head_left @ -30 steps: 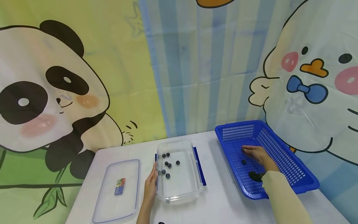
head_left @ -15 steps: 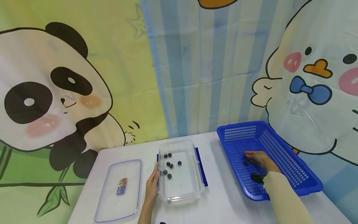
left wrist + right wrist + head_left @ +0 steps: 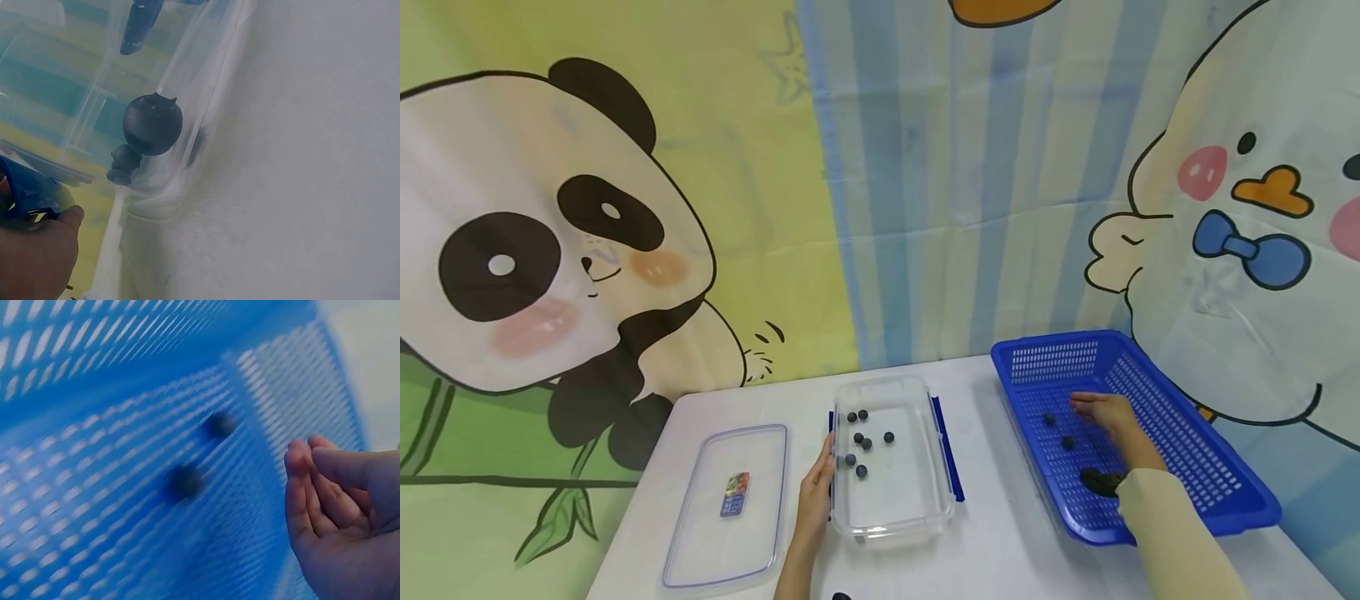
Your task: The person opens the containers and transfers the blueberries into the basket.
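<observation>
A clear plastic storage box (image 3: 917, 508) with blue side latches stands in the middle of the table, several blueberries (image 3: 867, 444) in its left and back part. My left hand (image 3: 815, 496) holds the box's left side. In the left wrist view its fingers grip the blue latch (image 3: 34, 187), and a blueberry (image 3: 153, 124) shows through the clear wall. My right hand (image 3: 1108, 417) is over the blue basket (image 3: 1157, 408), fingers loosely bent and nothing visible between them. Two blueberries (image 3: 219, 425) lie on the basket floor beside the fingertips, apart from them.
Left of the box lies a clear lid (image 3: 703, 533) with a colourful label (image 3: 734, 494). A dark object (image 3: 1101, 482) sits beside the right cuff and overlaps the basket. Cartoon-printed cloth (image 3: 925, 208) hangs behind the table's back edge.
The right hand's fingertips have drawn right, away from a blueberry they were at earlier; it now lies clear of them on the basket floor. The left hand stays on the box. The view has shifted slightly.
</observation>
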{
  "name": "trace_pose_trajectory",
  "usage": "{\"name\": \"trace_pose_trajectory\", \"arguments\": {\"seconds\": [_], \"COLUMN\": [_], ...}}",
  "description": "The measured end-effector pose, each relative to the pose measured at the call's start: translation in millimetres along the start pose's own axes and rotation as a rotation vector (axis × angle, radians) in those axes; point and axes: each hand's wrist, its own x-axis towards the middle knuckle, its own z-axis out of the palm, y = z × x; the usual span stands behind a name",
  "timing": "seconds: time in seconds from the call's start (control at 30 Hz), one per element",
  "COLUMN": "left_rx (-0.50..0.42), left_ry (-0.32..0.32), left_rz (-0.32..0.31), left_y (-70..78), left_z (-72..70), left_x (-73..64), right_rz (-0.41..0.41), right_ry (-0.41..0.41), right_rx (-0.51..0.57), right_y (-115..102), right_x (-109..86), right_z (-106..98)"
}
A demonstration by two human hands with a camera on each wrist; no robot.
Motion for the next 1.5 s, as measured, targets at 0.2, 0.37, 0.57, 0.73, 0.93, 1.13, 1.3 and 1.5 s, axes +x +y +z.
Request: {"name": "trace_pose_trajectory", "arguments": {"seconds": [0.2,0.37,0.57,0.73,0.93,1.13,1.3,1.5], "left_rx": [-0.011,-0.002,-0.005,-0.01,-0.012,0.012,0.005,0.014], "left_ry": [0.006,0.012,0.016,-0.01,-0.021,0.02,0.006,0.008], "left_rz": [0.027,0.053,0.059,0.084,0.095,0.072,0.069,0.051], "left_y": [-18.8,-29.7,-29.6,-26.3,-26.1,-27.0,-12.1,0.0], "left_z": [-2.7,-2.5,1.1,4.7,6.3,2.6,0.2,-1.2], "left_x": [11.1,15.3,15.8,18.4,18.7,16.5,8.7,0.6], "right_rz": [-0.213,-0.274,-0.267,-0.188,-0.077,-0.044,-0.012,-0.028], "right_ry": [-0.177,-0.493,-0.833,-0.883,-0.892,-0.909,-0.89,-0.845], "right_rx": [0.083,0.146,0.06,-0.089,-0.186,-0.212,-0.221,-0.282], "right_y": [-76.1,-122.1,-134.7,-128.5,-111.5,-100.2,-92.1,-82.6], "right_x": [-13.4,-35.1,-61.0,-73.0,-74.9,-75.7,-78.0,-79.2], "right_z": [27.3,91.7,180.3,235.9,269.9,291.1,301.5,308.2]}}
